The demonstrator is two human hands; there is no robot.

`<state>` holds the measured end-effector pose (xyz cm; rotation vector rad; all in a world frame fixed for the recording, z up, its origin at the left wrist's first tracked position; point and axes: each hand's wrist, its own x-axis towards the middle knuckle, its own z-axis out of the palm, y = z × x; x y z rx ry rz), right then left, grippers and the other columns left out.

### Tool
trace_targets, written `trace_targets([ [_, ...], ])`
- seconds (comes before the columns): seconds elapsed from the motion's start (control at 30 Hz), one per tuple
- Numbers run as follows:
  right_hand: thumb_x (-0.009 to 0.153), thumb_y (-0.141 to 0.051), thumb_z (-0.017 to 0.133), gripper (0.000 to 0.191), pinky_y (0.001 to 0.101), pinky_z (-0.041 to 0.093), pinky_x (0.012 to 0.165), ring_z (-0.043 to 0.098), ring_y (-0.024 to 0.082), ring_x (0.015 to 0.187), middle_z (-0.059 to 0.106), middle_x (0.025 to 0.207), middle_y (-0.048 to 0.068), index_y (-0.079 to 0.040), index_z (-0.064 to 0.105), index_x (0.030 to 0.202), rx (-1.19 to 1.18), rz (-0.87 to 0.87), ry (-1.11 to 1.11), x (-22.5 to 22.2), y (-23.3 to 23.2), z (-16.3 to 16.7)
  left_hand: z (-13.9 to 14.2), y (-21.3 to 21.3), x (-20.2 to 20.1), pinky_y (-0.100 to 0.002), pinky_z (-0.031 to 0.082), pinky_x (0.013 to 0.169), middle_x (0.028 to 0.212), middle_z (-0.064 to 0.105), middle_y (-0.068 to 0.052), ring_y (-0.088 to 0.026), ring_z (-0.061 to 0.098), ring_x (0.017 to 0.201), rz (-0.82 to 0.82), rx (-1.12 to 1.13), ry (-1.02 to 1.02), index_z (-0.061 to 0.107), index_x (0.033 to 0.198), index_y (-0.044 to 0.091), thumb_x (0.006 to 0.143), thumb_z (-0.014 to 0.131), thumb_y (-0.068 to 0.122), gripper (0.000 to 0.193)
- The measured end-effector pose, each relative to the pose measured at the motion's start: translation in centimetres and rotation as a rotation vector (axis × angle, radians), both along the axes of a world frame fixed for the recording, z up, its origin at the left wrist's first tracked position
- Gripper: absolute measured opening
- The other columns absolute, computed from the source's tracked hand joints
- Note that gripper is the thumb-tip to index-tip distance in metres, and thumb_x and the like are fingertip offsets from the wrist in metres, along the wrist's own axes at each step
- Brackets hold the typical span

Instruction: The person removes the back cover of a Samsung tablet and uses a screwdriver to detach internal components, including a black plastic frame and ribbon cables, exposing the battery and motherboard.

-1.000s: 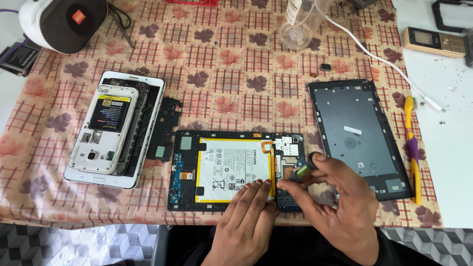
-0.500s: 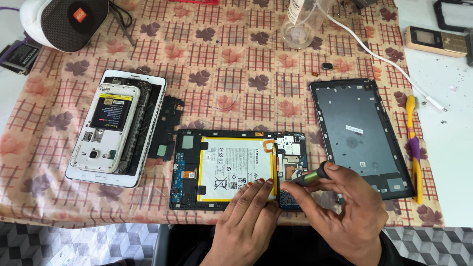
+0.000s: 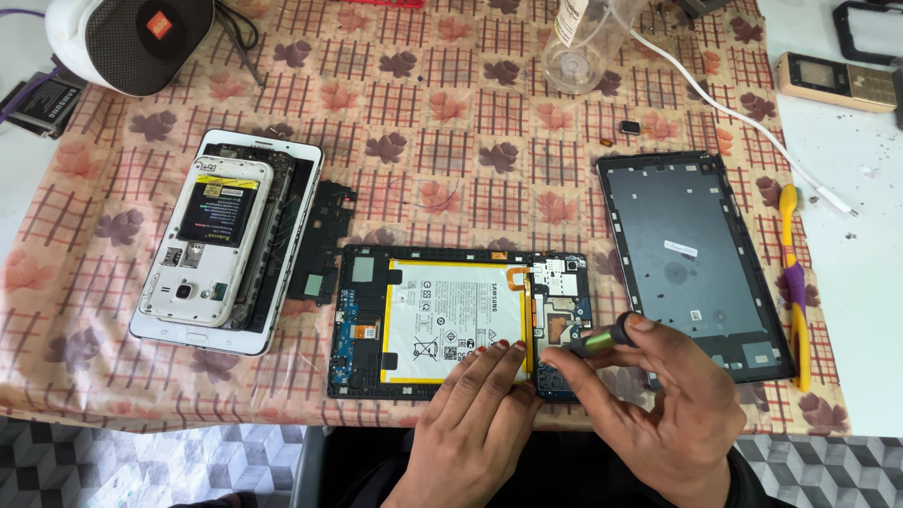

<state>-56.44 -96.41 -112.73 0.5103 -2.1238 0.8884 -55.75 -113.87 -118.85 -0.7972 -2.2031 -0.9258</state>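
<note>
Tablet (image 3: pixel 442 320) lies opened, back cover (image 3: pixel 691 263) off; our left hand (image 3: pixel 475 423) steadies it flat, right hand (image 3: pixel 673 414) pinches a screwdriver (image 3: pixel 602 337) over the board.

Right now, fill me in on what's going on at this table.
A person has an opened tablet lying face down on a leaf-patterned cloth, its battery and circuit board exposed. The left hand presses flat on the tablet's lower edge, and the right hand holds a small screwdriver in its grip at the board. The removed back cover lies to the right; an opened phone lies to the left.
</note>
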Motion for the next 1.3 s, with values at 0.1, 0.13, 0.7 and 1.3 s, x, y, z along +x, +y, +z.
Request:
trace_targets([
  [0.1,0.075,0.000,0.091,0.066,0.0307,0.070,0.073,0.077,0.025,0.090,0.065,0.109,0.021,0.009,0.046,0.123,0.063,-0.033,0.004,0.3,0.1,-0.5,-0.1,0.0,0.0,-0.045,0.057,0.102,0.126,0.070,-0.018,-0.032,0.070,0.119,0.003,-0.006,-0.001,0.063,0.092,0.004,0.096,0.074,0.013,0.015],
  [0.13,0.075,0.001,0.092,0.067,0.0309,0.069,0.072,0.077,0.025,0.089,0.066,0.108,0.021,0.008,0.047,0.124,0.102,-0.058,0.003,0.3,0.1,-0.7,-0.1,0.0,0.0,-0.045,0.057,0.102,0.126,0.070,-0.018,-0.032,0.070,0.119,0.000,-0.007,-0.002,0.062,0.092,0.004,0.096,0.074,0.013,0.015],
  [0.7,0.090,0.018,0.066,0.058,0.0439,0.066,0.100,0.070,0.026,0.112,0.064,0.116,0.019,-0.011,0.039,0.132,-0.453,0.647,-0.416,-1.6,2.9,0.4,0.0,0.1,0.1,-0.044,0.057,0.101,0.124,0.070,-0.018,-0.031,0.070,0.119,0.013,-0.009,0.013,0.064,0.094,0.004,0.096,0.073,0.013,0.013],
  [1.3,0.084,0.010,0.075,0.063,0.0430,0.058,0.105,0.065,0.028,0.120,0.061,0.123,0.021,-0.012,0.039,0.130,-0.336,0.554,-0.349,-1.7,3.5,0.6,-0.1,0.4,0.1,-0.044,0.057,0.101,0.125,0.070,-0.017,-0.031,0.070,0.119,0.004,-0.021,-0.016,0.064,0.091,0.004,0.096,0.075,0.015,0.016],
])
